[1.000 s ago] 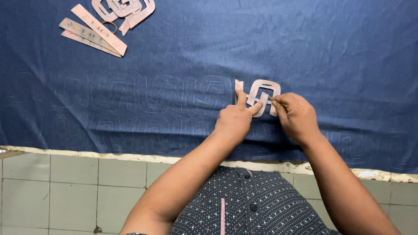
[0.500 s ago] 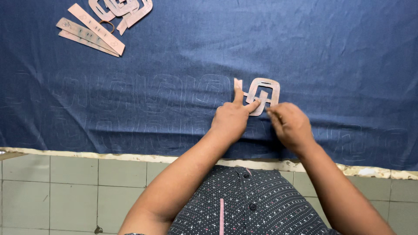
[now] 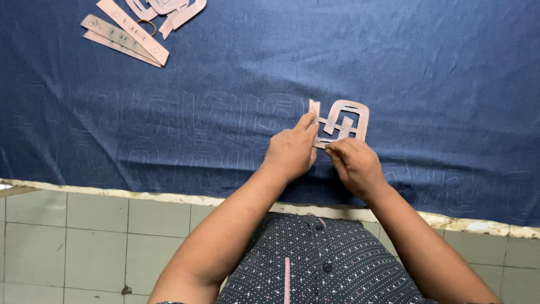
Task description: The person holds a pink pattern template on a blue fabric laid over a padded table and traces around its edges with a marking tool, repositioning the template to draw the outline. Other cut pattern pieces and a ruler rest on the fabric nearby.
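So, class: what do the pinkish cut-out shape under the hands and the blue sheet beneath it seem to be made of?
Cut-out shape: probably thin card or stiff paper, matte pinkish-brown; it lies flat with clean-cut edges and open slots.
Blue sheet: woven cloth, matte; soft wrinkles show, and faint pale outlines are traced on it.
Left hand presses the shape down.

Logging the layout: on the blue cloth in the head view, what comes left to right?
Pile of strips and cut-outs → left hand → pink stencil, with the right hand at its lower edge.
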`<move>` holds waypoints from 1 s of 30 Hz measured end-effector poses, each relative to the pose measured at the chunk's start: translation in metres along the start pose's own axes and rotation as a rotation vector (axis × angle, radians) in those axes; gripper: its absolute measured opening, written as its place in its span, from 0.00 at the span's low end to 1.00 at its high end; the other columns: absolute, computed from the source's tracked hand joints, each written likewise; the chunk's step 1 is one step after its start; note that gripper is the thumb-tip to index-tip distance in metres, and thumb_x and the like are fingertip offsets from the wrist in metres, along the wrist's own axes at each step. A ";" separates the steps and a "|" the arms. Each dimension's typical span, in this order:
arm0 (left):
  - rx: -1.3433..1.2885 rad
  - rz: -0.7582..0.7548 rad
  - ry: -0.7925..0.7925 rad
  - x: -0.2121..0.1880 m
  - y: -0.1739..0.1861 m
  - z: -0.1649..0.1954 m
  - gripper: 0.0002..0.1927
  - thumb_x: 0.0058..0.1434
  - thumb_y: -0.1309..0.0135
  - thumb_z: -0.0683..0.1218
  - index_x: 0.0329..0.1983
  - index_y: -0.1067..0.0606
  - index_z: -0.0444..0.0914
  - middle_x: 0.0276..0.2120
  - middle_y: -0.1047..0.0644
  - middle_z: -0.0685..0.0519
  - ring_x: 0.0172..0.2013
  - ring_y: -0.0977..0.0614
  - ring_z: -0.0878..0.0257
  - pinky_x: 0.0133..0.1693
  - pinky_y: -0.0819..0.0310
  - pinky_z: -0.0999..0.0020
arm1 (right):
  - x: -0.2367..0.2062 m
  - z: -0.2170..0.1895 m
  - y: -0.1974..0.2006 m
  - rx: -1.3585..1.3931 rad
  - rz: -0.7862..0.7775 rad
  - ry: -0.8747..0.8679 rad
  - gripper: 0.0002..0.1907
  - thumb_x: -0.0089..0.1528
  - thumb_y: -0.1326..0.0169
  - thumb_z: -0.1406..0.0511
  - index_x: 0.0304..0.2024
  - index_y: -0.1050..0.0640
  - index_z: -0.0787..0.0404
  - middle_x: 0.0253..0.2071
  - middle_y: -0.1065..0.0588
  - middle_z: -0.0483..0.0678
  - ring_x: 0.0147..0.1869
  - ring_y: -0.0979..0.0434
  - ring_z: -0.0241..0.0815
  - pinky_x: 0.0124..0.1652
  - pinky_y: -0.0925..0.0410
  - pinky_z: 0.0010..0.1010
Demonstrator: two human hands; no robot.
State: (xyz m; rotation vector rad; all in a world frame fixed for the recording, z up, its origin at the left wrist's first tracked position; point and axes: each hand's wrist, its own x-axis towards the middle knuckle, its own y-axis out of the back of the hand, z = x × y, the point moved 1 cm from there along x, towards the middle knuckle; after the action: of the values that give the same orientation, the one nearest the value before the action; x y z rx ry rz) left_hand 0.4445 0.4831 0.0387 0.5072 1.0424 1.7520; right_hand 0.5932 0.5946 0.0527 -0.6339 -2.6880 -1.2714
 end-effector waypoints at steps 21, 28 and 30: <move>-0.106 0.153 0.026 -0.001 -0.009 -0.002 0.16 0.60 0.41 0.47 0.51 0.24 0.39 0.60 0.28 0.53 0.40 0.16 0.49 0.42 0.22 0.54 | 0.027 0.027 -0.001 -0.004 0.049 -0.178 0.05 0.68 0.42 0.65 0.43 0.20 0.62 0.39 0.21 0.53 0.41 0.19 0.52 0.41 0.28 0.38; -0.037 0.142 0.037 0.000 -0.010 0.001 0.18 0.58 0.42 0.46 0.52 0.24 0.41 0.60 0.28 0.53 0.40 0.18 0.49 0.43 0.22 0.52 | 0.028 0.032 -0.005 -0.026 0.040 -0.109 0.05 0.68 0.42 0.65 0.42 0.20 0.61 0.39 0.21 0.52 0.41 0.19 0.52 0.41 0.28 0.39; 0.092 0.116 0.018 0.002 -0.014 0.001 0.16 0.59 0.45 0.45 0.51 0.23 0.40 0.61 0.28 0.53 0.44 0.20 0.50 0.46 0.25 0.50 | 0.031 0.034 -0.005 -0.059 0.051 -0.108 0.05 0.68 0.42 0.65 0.42 0.20 0.61 0.38 0.21 0.52 0.41 0.20 0.53 0.41 0.28 0.40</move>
State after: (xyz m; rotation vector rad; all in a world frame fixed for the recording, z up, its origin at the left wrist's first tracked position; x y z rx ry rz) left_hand 0.4522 0.4873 0.0273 0.6220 1.1296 1.8190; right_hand 0.5659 0.6274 0.0356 -0.7946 -2.7085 -1.3456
